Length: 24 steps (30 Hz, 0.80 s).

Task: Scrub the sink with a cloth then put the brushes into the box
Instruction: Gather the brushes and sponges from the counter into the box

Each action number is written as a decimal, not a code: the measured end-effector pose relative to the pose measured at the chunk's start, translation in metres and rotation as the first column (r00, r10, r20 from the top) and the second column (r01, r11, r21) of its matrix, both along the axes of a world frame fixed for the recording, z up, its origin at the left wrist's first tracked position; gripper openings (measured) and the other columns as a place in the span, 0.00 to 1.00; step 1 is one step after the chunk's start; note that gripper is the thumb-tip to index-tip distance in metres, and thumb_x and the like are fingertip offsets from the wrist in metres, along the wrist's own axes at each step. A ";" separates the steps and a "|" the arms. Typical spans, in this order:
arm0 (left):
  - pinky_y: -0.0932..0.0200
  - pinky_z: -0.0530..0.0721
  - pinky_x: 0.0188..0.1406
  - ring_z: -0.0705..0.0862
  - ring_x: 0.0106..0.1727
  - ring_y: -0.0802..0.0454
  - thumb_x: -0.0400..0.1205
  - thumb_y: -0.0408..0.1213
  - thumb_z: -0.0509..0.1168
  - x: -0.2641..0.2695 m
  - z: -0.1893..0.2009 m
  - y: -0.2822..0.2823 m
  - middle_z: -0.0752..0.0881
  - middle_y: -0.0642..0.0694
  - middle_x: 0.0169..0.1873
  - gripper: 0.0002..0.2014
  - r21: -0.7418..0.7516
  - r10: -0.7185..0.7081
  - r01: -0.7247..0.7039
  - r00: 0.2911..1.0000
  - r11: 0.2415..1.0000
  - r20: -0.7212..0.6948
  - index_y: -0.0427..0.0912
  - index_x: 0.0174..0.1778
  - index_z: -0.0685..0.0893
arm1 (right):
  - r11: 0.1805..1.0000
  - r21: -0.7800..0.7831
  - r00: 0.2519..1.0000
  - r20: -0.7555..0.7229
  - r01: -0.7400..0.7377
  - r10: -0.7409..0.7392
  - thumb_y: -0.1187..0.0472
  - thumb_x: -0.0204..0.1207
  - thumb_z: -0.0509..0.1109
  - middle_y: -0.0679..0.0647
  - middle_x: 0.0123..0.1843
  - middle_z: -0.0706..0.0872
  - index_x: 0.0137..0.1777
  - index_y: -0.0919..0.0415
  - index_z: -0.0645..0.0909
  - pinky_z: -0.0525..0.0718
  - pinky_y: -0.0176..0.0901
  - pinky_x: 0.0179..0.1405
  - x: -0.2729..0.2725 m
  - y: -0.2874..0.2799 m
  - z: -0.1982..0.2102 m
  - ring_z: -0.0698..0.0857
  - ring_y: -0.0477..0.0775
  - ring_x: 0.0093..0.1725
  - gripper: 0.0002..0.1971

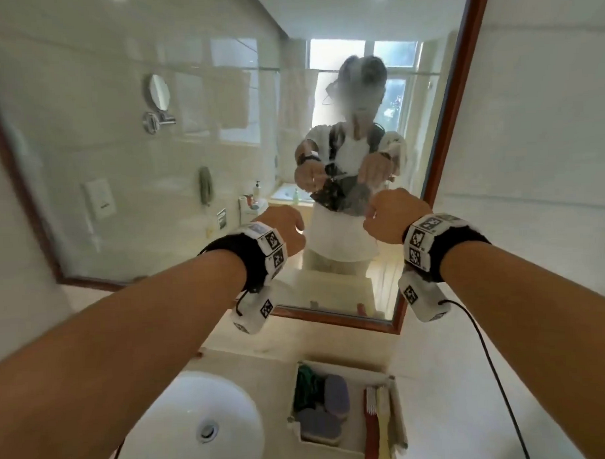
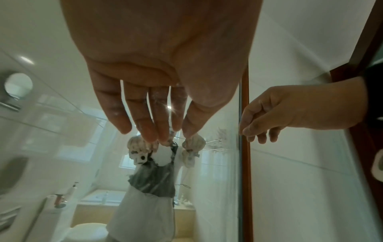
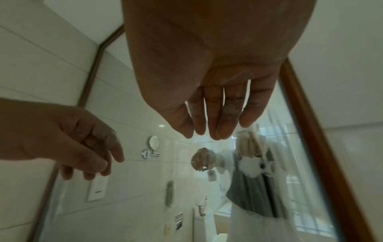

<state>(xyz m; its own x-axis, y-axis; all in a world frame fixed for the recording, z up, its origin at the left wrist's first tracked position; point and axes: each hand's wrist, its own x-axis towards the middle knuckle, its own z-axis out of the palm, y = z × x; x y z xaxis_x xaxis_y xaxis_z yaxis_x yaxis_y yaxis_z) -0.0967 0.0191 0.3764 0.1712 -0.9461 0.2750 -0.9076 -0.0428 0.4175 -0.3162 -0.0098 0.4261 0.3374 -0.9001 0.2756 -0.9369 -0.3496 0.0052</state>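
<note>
I am in a bathroom with pale shiny tiles. A big mirror (image 1: 188,147) with a brown wood frame hangs on the wall above the counter (image 1: 436,379). The counter is a light cream stone.

The white round sink (image 1: 184,429) sits near the front left corner of the counter, with a shiny drain in the middle. The box (image 1: 340,368) is white and sits just right of the sink, close to the back edge under the mirror. Inside it I see something green at the back left and two purple-topped scrubbers lying flat. Two long brushes (image 1: 376,429), one red and one pale, lie side by side along the right side of the box. Their bristle ends point to the mirror and their handles point to the front edge, toward me.

I hold both arms up in front of the mirror, well above the counter. My left hand (image 1: 287,230) is loose, with its fingers hanging down a little apart, and it holds nothing. My right hand (image 1: 393,216) is the same, fingers soft and a bit bent, holding nothing. The two hands are near each other but not touching.
</note>
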 end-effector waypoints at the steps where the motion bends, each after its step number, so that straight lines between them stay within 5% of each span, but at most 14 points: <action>1: 0.61 0.82 0.51 0.83 0.50 0.53 0.72 0.44 0.68 0.009 0.004 0.013 0.84 0.55 0.49 0.09 0.005 0.027 -0.027 0.999 1.000 0.026 0.58 0.48 0.83 | 1.000 0.002 1.000 0.005 -0.021 0.021 0.51 0.75 0.66 0.53 0.56 0.84 0.55 0.53 0.84 0.86 0.51 0.54 0.010 0.004 -0.002 0.84 0.59 0.54 0.13; 10: 0.56 0.85 0.50 0.85 0.50 0.49 0.72 0.41 0.67 0.166 0.010 0.145 0.86 0.52 0.51 0.13 0.063 0.294 -0.296 0.955 0.953 0.041 0.55 0.52 0.84 | 0.966 0.045 0.963 -0.070 -0.256 0.259 0.51 0.72 0.65 0.49 0.54 0.86 0.50 0.49 0.85 0.87 0.49 0.49 0.184 0.072 -0.005 0.85 0.54 0.50 0.11; 20: 0.53 0.87 0.52 0.86 0.51 0.46 0.73 0.38 0.67 0.388 -0.001 0.294 0.87 0.49 0.50 0.14 0.087 0.535 -0.541 0.841 0.837 0.080 0.49 0.54 0.85 | 0.821 0.027 0.821 -0.007 -0.571 0.571 0.52 0.74 0.67 0.52 0.53 0.86 0.53 0.53 0.85 0.84 0.46 0.46 0.448 0.193 -0.014 0.86 0.58 0.50 0.11; 24: 0.57 0.83 0.51 0.85 0.54 0.48 0.71 0.42 0.66 0.457 -0.016 0.319 0.86 0.52 0.53 0.15 0.102 0.573 -0.580 0.814 0.808 0.092 0.56 0.54 0.84 | 0.781 0.054 0.783 0.044 -0.622 0.620 0.54 0.76 0.67 0.54 0.54 0.86 0.53 0.54 0.85 0.86 0.48 0.50 0.519 0.227 -0.028 0.86 0.59 0.51 0.10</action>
<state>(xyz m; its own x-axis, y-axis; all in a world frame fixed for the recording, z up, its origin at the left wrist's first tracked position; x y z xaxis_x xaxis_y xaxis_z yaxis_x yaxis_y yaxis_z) 0.3606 0.3386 0.3607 0.6841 -0.7037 0.1917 -0.7207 -0.6118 0.3261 0.2026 0.2174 0.3981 0.8237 -0.5134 0.2408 -0.5165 -0.8545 -0.0551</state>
